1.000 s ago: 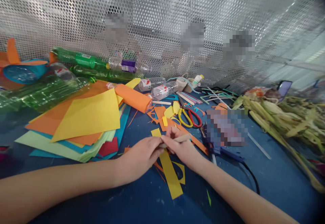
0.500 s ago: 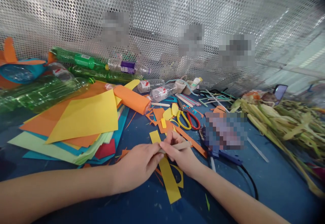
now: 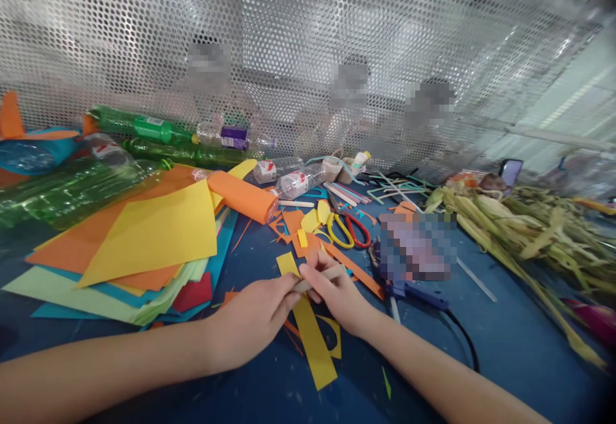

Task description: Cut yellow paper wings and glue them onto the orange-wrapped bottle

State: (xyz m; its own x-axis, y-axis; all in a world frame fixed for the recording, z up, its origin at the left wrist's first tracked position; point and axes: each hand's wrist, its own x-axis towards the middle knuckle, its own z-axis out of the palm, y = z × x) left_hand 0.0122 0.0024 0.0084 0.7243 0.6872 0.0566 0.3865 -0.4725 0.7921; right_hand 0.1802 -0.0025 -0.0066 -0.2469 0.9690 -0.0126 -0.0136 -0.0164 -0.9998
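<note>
My left hand (image 3: 255,318) pinches the left end of a slim, pale beige stick (image 3: 301,285). Around the middle of that stick closes my right hand (image 3: 339,296), and its other end pokes out past the fingers. What exactly the stick is, I cannot tell. Below both hands a yellow paper strip (image 3: 315,346) lies slantwise on the blue table. Beside it is a yellow paper scrap (image 3: 335,340) with a curved cut-out. Scissors (image 3: 353,230) with red and yellow handles lie beyond my right hand, near an orange paper strip (image 3: 366,275).
Stacked coloured paper (image 3: 158,238) lies at left, with green bottles (image 3: 86,186) behind. An orange-wrapped bottle (image 3: 243,196) lies ahead. On the right are a blue glue gun (image 3: 418,294) with a black cord and dried corn husks (image 3: 524,238). A perforated metal screen (image 3: 289,39) stands behind, with people beyond.
My hands have drawn slightly apart, so more of the pale stick shows between them. The view has shifted a little; the things on the table stay where they were.
</note>
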